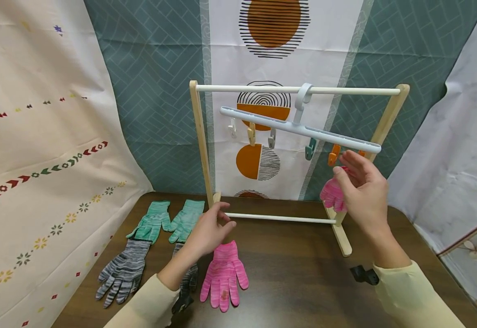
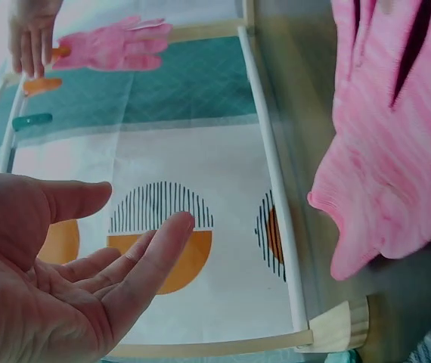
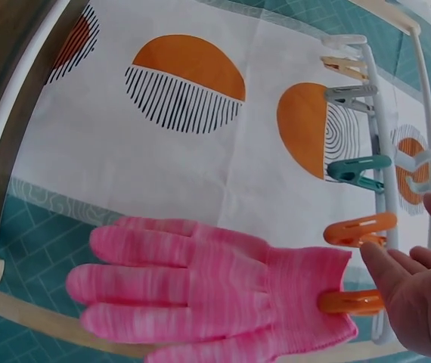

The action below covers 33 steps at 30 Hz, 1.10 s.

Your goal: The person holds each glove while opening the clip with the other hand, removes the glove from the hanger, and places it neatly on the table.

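Note:
My right hand (image 1: 363, 193) is raised at the right end of a pale blue clip hanger (image 1: 263, 120), its fingers extended and nothing gripped. In the right wrist view a pink knit glove (image 3: 200, 280) hangs by its cuff from the end orange clip (image 3: 351, 302). The fingertips are beside the neighbouring orange clip (image 3: 359, 229). The hanger tilts down to the right, hooked over the rack's top rail (image 1: 242, 88). My left hand (image 1: 209, 228) hovers over the table, thumb and fingers apart, holding nothing. Below it lies a second pink glove (image 1: 224, 278).
Two green gloves (image 1: 152, 223) lie at the back left of the brown table (image 1: 287, 282), with grey-black gloves (image 1: 123, 269) in front. White, yellow, grey and green clips (image 1: 310, 149) hang bare along the hanger. The wooden rack's right foot (image 1: 342, 239) reaches forward.

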Motion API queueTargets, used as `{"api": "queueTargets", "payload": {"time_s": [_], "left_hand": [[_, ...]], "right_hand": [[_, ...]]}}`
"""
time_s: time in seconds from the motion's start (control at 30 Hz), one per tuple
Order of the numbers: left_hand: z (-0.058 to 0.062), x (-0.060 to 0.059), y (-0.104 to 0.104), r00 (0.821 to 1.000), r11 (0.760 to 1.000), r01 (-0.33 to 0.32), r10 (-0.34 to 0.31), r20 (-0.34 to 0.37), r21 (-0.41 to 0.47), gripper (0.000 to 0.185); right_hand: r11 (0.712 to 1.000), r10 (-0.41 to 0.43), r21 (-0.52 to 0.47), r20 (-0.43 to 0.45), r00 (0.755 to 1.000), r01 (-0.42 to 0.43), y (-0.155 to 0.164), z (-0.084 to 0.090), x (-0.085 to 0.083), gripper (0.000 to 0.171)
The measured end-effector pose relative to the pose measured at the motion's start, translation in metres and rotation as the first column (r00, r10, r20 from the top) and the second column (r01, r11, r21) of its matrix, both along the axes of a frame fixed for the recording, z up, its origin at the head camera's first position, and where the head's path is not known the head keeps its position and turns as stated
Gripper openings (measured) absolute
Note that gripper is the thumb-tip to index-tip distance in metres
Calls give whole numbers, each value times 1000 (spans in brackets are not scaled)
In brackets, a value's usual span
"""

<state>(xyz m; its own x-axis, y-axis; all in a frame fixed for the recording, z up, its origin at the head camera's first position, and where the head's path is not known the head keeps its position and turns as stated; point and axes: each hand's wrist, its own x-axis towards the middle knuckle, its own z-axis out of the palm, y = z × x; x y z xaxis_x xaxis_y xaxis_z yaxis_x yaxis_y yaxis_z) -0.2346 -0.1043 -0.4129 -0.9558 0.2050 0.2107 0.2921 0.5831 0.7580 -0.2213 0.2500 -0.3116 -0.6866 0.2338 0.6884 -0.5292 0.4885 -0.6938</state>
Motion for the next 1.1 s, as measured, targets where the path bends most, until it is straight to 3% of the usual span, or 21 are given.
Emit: {"api": "queueTargets", "payload": {"time_s": [0.5, 1.1], "left_hand": [[7, -9, 17, 995, 995, 51, -44, -90, 81, 53], [19, -18, 45, 986, 974, 127, -103, -132, 185, 51]], "right_hand": [[997, -78, 3, -143, 987, 79, 19, 3, 13, 36], [984, -179, 0, -117, 977, 180, 42, -4, 24, 33]]}}
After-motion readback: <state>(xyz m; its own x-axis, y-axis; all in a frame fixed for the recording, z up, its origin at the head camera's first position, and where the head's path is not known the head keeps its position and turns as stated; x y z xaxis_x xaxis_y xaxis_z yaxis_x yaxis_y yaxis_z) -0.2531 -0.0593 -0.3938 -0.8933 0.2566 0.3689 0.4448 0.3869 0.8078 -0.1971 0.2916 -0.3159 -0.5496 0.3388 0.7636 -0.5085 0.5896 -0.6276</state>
